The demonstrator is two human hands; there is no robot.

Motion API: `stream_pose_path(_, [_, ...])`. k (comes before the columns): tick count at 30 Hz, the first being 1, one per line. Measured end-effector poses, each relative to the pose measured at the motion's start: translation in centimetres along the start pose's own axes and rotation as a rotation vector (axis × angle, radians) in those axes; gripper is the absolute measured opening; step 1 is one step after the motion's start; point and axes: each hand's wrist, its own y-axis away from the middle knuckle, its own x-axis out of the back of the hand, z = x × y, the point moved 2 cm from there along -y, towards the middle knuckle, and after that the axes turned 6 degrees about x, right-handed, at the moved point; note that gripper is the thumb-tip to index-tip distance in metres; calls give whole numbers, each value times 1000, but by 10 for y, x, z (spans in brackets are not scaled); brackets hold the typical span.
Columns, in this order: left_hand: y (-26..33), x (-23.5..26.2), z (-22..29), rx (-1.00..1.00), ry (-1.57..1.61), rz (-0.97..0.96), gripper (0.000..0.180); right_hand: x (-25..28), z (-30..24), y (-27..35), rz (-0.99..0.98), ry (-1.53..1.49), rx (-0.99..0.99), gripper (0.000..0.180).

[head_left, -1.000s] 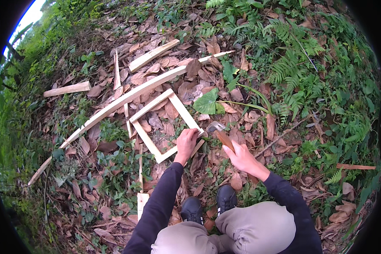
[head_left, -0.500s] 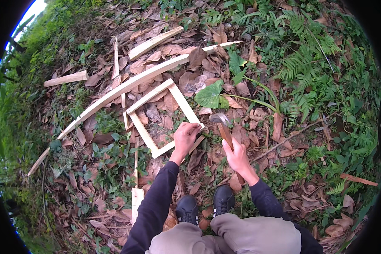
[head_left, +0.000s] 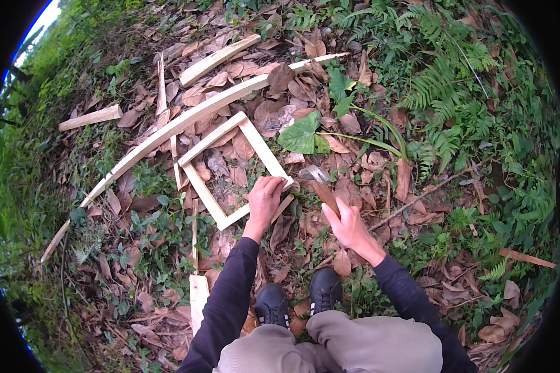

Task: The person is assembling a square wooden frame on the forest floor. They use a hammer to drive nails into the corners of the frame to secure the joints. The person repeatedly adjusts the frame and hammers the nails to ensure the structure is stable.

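1. Person squats on leaf-covered ground (head_left: pixel 367 155), dark sleeves, black shoes (head_left: pixel 298 304) visible at the bottom of the view.
2. Left hand (head_left: pixel 264 199) rests on the near right corner of a square wooden frame (head_left: pixel 221 214); fingers curled together, pinching something small at the corner. Too small to tell what it is.
3. Right hand (head_left: pixel 348 224) has its fingers clamped around the wooden handle of a hammer (head_left: pixel 320 183). Metal head points up and left, raised just beside the frame corner, apart from the left hand.
4. The frame lies flat on dead leaves, just in front of the person's knees, rotated so one corner points toward the person.
5. A long curved wooden strip (head_left: pixel 168 127) runs diagonally behind the frame, touching or nearly touching its far corner.
6. More offcuts around: a short plank (head_left: pixel 90 117) far left, a thicker board (head_left: pixel 218 59) up top, a pale flat piece (head_left: pixel 199 298) beside the left forearm.
7. A big green leaf (head_left: pixel 302 133) sits just right of the frame; ferns (head_left: pixel 442 87) fill the upper right.
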Motion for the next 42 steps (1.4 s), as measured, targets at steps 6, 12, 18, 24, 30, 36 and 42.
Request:
stream_pose_path(6, [-1,-3,1,-64,-24,29,10,-12,3,3,32,22,12,32])
stream_pose_path(12, [0,-6,-2,-89,-25,42,9,-31,5,2,40,23,54,31])
stream_pose_path(18, [3,-6,-4,-57,-19,43,11,-34,5,-5,-50,85,49,31])
stream_pose_path(24, [2,-12,-5,-98,-44,94,12,-33,3,-5,-32,170,99,31])
stream_pose_path(30, [5,-11,-11,-105,-39,93,13,-25,-6,-8,-19,112,124,29])
stream_pose_path(36, [4,-13,-10,-108,-39,98,14,-35,6,-11,-92,266,118,30])
stream_pose_path(42, [5,-13,-9,-115,-31,91,14,-32,5,-5,-23,178,159,29])
